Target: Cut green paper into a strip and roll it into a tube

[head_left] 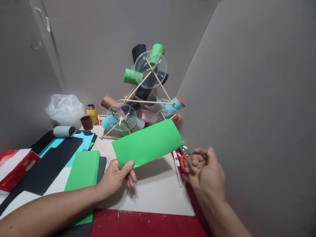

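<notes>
My left hand (pixel 120 176) is closed on the near left corner of a plain green paper strip (pixel 149 143), thumb on top. The strip is held tilted above the white board (pixel 148 196), its right end higher. At the right edge of the board, my right hand (pixel 207 172) is half open with loosely curled fingers, and I see nothing in it. Close to its fingertips lie scissors with an orange handle (pixel 183 163), partly hidden by the hand. Thin wooden sticks (pixel 178 174) lie beside them.
Behind stand stick-and-plastic-disc wheel models (pixel 150 69) with coloured paper tubes. At left are stacked green paper (pixel 84 172), black sheets (pixel 60 161), a grey-blue tube (pixel 64 131) and a red packet (pixel 17 168). A plastic bag (pixel 65 108), brown ring (pixel 86 122) and yellow bottle (pixel 92 114) stand behind.
</notes>
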The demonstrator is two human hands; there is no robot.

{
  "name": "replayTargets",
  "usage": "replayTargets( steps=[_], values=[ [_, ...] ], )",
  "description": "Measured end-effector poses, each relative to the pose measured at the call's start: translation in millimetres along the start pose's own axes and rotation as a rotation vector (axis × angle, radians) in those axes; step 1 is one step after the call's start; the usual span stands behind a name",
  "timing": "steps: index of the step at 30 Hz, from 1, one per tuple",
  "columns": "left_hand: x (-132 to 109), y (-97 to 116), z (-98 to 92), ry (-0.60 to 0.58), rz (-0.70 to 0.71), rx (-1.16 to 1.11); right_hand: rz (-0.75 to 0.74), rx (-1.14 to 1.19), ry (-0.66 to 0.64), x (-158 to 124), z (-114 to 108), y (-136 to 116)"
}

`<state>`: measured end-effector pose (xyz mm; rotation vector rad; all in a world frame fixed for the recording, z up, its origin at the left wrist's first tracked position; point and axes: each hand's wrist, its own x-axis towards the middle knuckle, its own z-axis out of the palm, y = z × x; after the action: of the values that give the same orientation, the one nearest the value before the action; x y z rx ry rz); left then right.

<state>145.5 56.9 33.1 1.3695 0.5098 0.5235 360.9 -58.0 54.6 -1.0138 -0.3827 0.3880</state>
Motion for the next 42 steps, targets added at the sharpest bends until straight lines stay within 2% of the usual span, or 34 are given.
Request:
replayTargets(
  steps=[2, 4, 6, 7, 9, 12, 15, 23, 28, 32, 35, 37, 39, 42],
  values=[
    [0, -2, 1.4, 0.004, 0.002, -0.016, 0.096, -0.115, -0.189, -16, 6, 12],
    [-2, -5, 4.7, -0.018, -0.010, -0.020, 0.243, -0.297, -0.468, -37, 13, 27],
    [-5, -9, 8.9, -0.075, -0.021, -0.019, 0.361, -0.380, -0.683, -59, 19, 40],
    [-6, -10, 10.9, -0.110, -0.024, -0.015, 0.390, -0.408, -0.760, -67, 22, 45],
    [-8, -12, 13.5, -0.177, -0.021, 0.011, 0.403, -0.448, -0.825, -79, 24, 50],
    [-9, -12, 13.1, -0.225, -0.023, 0.075, 0.397, -0.483, -0.782, -84, 24, 52],
    [-8, -11, 9.1, -0.214, -0.045, 0.106, 0.383, -0.487, -0.692, -78, 22, 50],
    [-6, -5, 1.3, -0.162, -0.062, 0.137, 0.091, -0.486, -0.301, -48, 13, 32],
    [-4, -2, 2.0, -0.137, -0.054, 0.144, -0.046, -0.386, -0.105, -27, 1, 31],
    [-4, -13, 3.9, -0.070, -0.069, 0.060, -0.053, -0.325, -0.024, -13, -3, 21],
    [-1, -22, 3.5, -0.028, -0.043, 0.000, -0.008, -0.219, 0.100, -3, -5, 6],
    [2, -25, 2.6, -0.005, -0.004, -0.032, -0.020, -0.096, 0.101, 4, -7, 1],
    [6, -26, 2.5, 0.008, 0.036, -0.055, -0.023, -0.029, 0.046, 6, -7, 4],
    [9, -31, 4.7, 0.015, 0.060, -0.084, 0.083, -0.131, -0.140, -8, 0, 24]
  ],
)
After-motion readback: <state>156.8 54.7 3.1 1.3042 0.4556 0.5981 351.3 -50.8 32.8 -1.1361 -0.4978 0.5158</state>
